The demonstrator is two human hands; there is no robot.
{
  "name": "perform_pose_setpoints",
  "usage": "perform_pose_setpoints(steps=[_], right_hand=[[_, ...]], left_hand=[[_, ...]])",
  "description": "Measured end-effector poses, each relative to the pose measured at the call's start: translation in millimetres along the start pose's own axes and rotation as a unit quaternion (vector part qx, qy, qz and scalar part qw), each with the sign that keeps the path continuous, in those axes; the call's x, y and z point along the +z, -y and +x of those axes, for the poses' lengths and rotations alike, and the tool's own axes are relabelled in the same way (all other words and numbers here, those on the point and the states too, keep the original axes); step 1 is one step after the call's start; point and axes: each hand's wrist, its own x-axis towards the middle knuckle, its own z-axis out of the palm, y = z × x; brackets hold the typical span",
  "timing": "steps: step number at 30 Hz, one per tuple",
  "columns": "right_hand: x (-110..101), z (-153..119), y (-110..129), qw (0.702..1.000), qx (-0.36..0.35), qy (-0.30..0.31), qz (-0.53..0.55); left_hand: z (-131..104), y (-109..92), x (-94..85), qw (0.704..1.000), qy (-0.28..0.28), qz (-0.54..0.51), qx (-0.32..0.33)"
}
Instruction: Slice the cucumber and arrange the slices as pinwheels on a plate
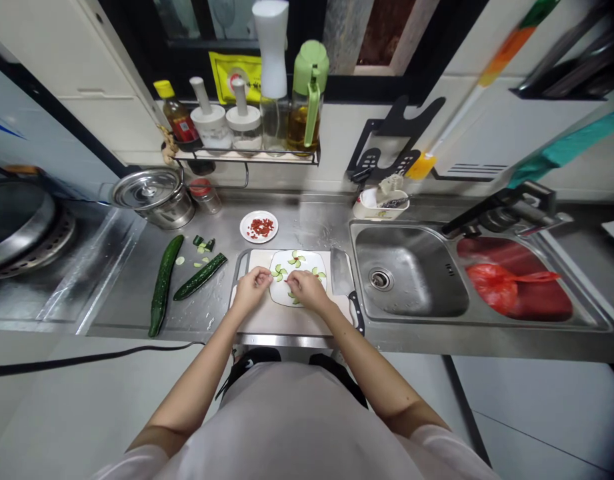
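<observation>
A white square plate point(285, 299) lies on a light cutting board point(261, 323), with pale green cucumber slices point(297, 259) fanned into small flower shapes, some with red centres. My right hand point(309, 291) is over the plate, its fingertips pinched on a small red piece point(287, 281) that looks like a goji berry. At the plate's left rim, my left hand point(253, 290) is closed, thumb against fingers; what it holds, if anything, is too small to make out. Behind the board, a small round dish point(244, 227) holds more red pieces point(261, 229).
A kitchen knife point(341, 270) lies along the board's right side. To the left are a whole cucumber point(165, 283), a cut cucumber point(201, 277) and scraps point(201, 248). A lidded pot point(159, 200) stands behind them. The double sink point(411, 267) is at the right.
</observation>
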Motion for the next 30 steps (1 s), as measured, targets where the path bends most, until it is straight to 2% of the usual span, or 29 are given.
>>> perform_pose_setpoints(steps=[3,9,18,30], right_hand=[[1.5,18.8,-0.2,0.999,0.029,0.012,-0.041],[10.6,39.2,1.1,0.994,0.040,0.046,-0.091],[16.8,47.1,3.8,0.990,0.032,0.058,-0.124],[23.1,51.3,0.5,0.988,0.042,0.072,-0.131]], left_hand=[[15.2,5.5,-2.9,0.996,-0.041,0.070,-0.022],[31.9,3.4,3.9,0.990,-0.027,0.136,-0.033],[44.7,6.0,13.9,0.985,0.003,0.171,-0.028],[49.5,5.5,24.6,0.972,0.036,0.230,-0.037]])
